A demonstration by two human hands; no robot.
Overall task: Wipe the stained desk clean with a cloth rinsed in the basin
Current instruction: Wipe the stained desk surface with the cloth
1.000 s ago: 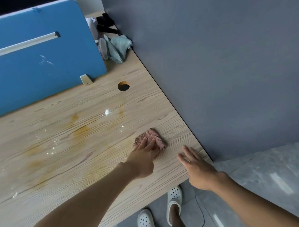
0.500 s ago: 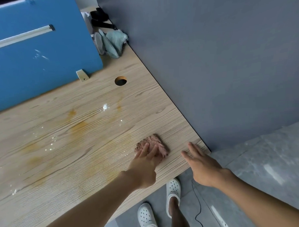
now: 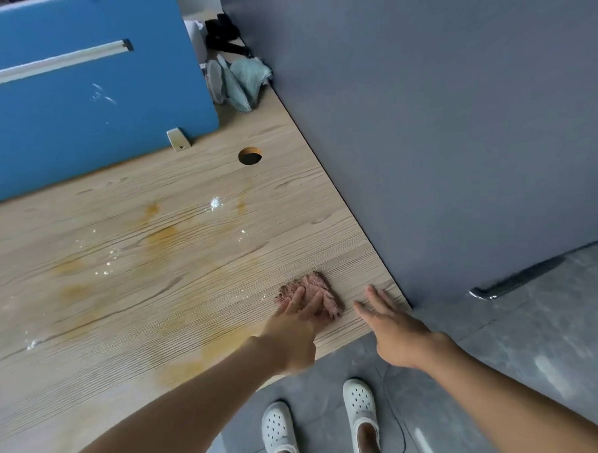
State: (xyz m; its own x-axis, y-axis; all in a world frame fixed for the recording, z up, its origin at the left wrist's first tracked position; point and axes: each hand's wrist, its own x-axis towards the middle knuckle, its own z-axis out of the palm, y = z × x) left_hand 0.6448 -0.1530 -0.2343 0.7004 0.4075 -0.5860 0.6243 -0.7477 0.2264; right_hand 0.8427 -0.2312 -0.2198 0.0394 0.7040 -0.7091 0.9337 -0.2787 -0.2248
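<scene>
Left hand flat on a pink cloth near the desk's front right corner, right hand open beside it.

The left hand (image 3: 292, 336) lies with straight, slightly spread fingers (image 3: 295, 300) pressing the crumpled pink cloth (image 3: 315, 287) onto the wooden desk (image 3: 290, 206), close to its front edge; nothing is gripped. The right hand (image 3: 395, 335) reaches over the front right corner, fingers straight and fanned, holding nothing; whether the tips touch the wood cannot be told. Both forearms stretch forward from the front edge. Yellow-orange stains (image 3: 161, 235) and wet glints spread left of the cloth. A teal rag (image 3: 246, 78) lies at the far right corner beside the blue partition (image 3: 80, 116).
</scene>
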